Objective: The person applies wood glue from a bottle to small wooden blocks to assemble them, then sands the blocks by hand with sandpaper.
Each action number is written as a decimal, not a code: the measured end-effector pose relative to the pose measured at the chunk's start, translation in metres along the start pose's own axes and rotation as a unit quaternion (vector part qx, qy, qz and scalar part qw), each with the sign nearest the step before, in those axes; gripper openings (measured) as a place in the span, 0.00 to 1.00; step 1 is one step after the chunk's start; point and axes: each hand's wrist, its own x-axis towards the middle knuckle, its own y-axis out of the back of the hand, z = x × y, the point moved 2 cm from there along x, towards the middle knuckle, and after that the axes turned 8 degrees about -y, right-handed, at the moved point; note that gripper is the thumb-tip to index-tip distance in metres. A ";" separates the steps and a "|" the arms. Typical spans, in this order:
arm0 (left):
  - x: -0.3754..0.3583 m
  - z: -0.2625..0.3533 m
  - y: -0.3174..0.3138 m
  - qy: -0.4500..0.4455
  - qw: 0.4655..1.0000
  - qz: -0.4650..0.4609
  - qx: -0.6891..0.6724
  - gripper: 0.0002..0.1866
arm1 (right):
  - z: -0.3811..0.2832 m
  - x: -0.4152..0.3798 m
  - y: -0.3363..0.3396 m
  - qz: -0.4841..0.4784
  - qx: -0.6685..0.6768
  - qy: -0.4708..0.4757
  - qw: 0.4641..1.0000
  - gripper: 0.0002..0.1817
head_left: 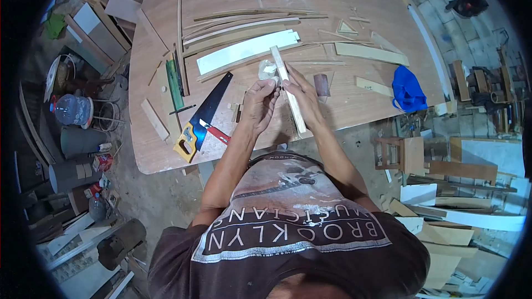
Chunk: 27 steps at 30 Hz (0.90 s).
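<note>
A narrow pale wooden strip (291, 105) slants across the front middle of the table. My right hand (305, 97) grips it from the right, fingers along its upper half. Just left of the strip, my left hand (260, 105) is closed in a pinch. Whatever sits between those fingertips is too small to make out. A crumpled whitish translucent plastic bag (267, 70) lies right beyond the left fingertips, beside the strip. Left of my hands are a handsaw (206, 109) with a yellow-black handle and a red utility knife (216, 133). Small wood blocks (236, 113) lie near my left wrist.
Long boards and slats (246, 52) lie across the table (354, 124). A brown sandpaper piece (321, 85) is right of my hand, a blue cloth or bag (409, 89) near the right edge. A green strip (174, 84) lies left. Wood scraps crowd the floor on both sides.
</note>
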 end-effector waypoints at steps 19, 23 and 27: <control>-0.001 -0.013 0.001 0.023 0.998 0.026 0.043 0.17 | 0.016 -0.016 -0.016 0.141 -0.249 0.166 0.944 0.30; 0.000 -0.012 0.005 0.010 0.996 0.040 0.073 0.17 | 0.014 0.049 -0.015 0.130 -0.180 0.033 0.975 0.28; -0.001 -0.008 0.006 -0.031 0.995 0.057 0.073 0.17 | 0.014 0.045 0.007 0.156 -0.199 0.101 0.962 0.28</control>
